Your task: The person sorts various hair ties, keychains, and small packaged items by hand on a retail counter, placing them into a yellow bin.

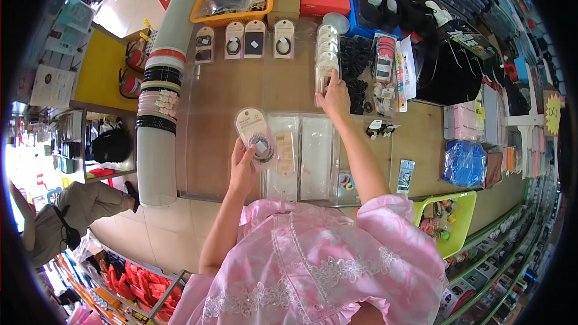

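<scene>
My left hand (242, 162) holds a carded pack of hair ties (256, 140), tilted, with its thumb on the clear front and a small white label beside it. At the front of an overlapping row of similar packs (327, 45), my right hand (335, 98) grips the nearest carded pack (326, 69), index finger on its face and thumb near its left edge. Its lower contents are partly hidden by that hand. A beige card pack (285, 153) lies in a clear plastic tray compartment (281, 122) just right of my left hand.
Several carded hair ties (283, 39) line the counter's back, before an orange basket (232, 17). Black scrunchies (354, 56) fill a tray on the right. A tall tube with headbands (156, 99) stands left. A yellow-green bin (469, 216) is at right. Another person's leg (97, 203) shows left.
</scene>
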Demonstrator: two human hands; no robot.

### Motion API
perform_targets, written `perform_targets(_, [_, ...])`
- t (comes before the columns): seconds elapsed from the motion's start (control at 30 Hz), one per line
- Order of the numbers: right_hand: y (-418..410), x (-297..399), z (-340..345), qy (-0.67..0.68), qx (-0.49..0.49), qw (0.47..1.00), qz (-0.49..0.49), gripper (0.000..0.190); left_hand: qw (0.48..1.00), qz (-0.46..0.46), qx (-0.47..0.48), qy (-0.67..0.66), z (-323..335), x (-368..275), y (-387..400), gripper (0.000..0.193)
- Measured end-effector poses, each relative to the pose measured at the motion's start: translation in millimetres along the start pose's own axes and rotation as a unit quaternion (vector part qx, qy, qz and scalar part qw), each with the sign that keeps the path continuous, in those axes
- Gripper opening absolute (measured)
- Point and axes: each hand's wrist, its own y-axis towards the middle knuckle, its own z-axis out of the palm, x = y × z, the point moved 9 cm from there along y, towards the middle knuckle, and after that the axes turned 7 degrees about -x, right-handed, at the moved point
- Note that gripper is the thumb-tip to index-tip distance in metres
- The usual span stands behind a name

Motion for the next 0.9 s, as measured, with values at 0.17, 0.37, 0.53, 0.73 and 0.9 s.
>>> perform_targets(0.17, [0, -18, 38, -0.078, 0.073, 0.993, 0.040, 0.075, 0.999, 0.003, -0.023, -0.030, -9, 3, 6, 0.032])
perform_targets(0.37, [-5, -19, 36, -0.050, 0.039, 0.997, 0.051, 0.069, 1.000, 0.003, -0.009, -0.010, -17, 8, 11, 0.035])
perform_targets(0.53, [-7, 13, 0, 0.114, -0.081, 0.987, -0.074, 0.070, 1.000, -0.012, -0.014, -0.012, -19, 10, 12, 0.035])
perform_targets(0.73, [7, 50, 26, 0.155, -0.038, 0.979, -0.129, 0.069, 0.999, -0.013, -0.031, -0.028, -20, 13, 14, 0.029])
perform_targets(0.9, [55, 71, 61, 0.135, -0.062, 0.980, -0.132, 0.067, 0.999, -0.004, -0.045, -0.022, -31, 13, 12, 0.031])
